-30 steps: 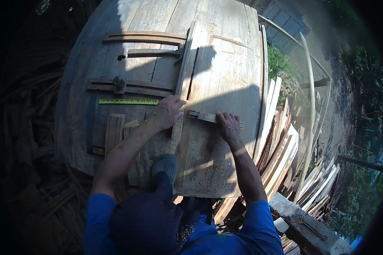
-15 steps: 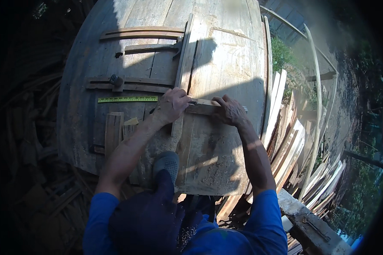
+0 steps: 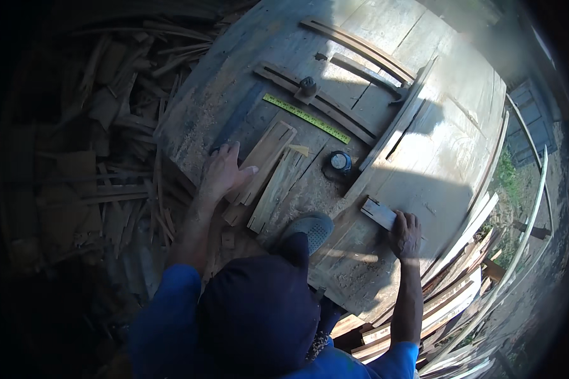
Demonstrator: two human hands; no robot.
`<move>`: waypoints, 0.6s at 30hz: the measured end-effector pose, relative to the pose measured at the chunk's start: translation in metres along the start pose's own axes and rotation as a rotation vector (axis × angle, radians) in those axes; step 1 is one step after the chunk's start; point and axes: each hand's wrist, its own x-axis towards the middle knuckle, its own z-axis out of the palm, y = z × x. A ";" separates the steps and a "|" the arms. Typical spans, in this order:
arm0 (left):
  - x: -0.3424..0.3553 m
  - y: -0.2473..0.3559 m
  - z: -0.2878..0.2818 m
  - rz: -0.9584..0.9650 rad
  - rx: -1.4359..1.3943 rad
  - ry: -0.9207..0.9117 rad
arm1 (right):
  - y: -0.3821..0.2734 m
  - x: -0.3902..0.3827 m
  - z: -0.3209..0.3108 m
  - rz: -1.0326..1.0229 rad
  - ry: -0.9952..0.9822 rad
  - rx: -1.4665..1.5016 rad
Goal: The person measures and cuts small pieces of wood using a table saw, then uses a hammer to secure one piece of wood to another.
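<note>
My right hand (image 3: 406,235) is closed round one end of a short wood block (image 3: 378,213) lying on the worktable (image 3: 360,265). My left hand (image 3: 224,170) reaches to the left side of the table, fingers spread, its thumb pointing at a short board (image 3: 270,155). Something dark shows at its fingertips, too small to make out. A second short board (image 3: 278,188) lies beside the first. The tape measure's round case (image 3: 340,163) rests near the middle, and its yellow blade (image 3: 306,118) lies farther off.
A long wooden strip (image 3: 395,129) runs across the tabletop. Beyond the blade are slotted wood pieces (image 3: 341,112) with a dark knob (image 3: 308,86). My grey shoe (image 3: 311,230) stands on the near edge. Scrap wood (image 3: 117,95) piles at left; planks (image 3: 449,297) lean at right.
My left hand has left the wood block and moved left to the short boards, uncovering the tape case. My right hand keeps the block, now nearer me. The view has turned.
</note>
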 end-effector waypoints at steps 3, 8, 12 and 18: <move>-0.020 -0.064 0.065 0.054 -0.079 0.123 | -0.024 -0.029 0.023 0.018 0.063 -0.091; -0.015 -0.067 0.083 0.072 -0.383 0.151 | -0.070 -0.059 0.030 0.020 0.063 0.044; 0.003 -0.034 0.093 0.213 -0.391 0.281 | -0.064 -0.083 0.025 0.128 -0.004 0.050; 0.016 -0.068 0.142 0.006 -0.041 0.351 | -0.072 -0.087 0.044 0.261 -0.020 -0.015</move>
